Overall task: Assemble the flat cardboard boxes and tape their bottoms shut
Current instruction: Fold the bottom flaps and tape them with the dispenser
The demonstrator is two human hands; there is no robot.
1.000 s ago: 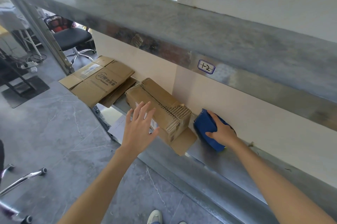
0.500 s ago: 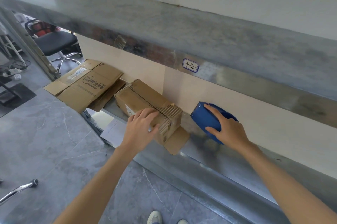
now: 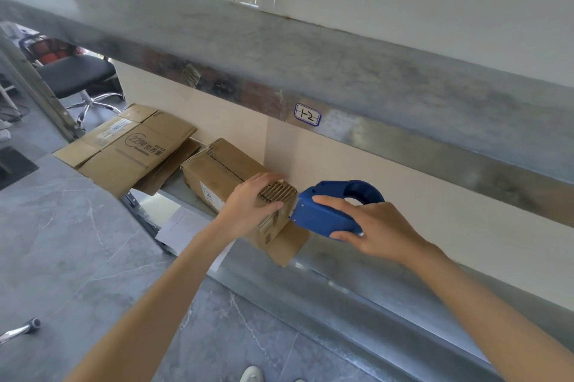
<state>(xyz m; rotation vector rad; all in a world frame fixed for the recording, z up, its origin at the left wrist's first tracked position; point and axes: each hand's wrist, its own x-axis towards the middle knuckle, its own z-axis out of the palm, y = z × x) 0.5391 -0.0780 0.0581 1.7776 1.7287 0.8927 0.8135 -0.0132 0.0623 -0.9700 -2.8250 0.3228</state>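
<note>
A wrapped bundle of flat cardboard boxes (image 3: 217, 173) lies on the lower metal shelf (image 3: 326, 270). My left hand (image 3: 248, 204) grips the bundle's near end, fingers curled over the exposed corrugated edges. My right hand (image 3: 369, 226) holds a blue tape dispenser (image 3: 329, 210) just right of the bundle, its nose almost touching the cardboard. Further left, loose flattened boxes (image 3: 130, 148) with printed lettering overhang the shelf's end.
An upper metal shelf (image 3: 341, 71) with a "1-2" label (image 3: 307, 114) runs overhead. A black office chair (image 3: 74, 77) stands at the far left. White paper (image 3: 183, 226) lies under the shelf on the grey tiled floor (image 3: 62, 257).
My left hand moved from hovering open onto the bundle's end and closed on it. My right hand lifted the blue dispenser off the shelf and brought it left toward the bundle.
</note>
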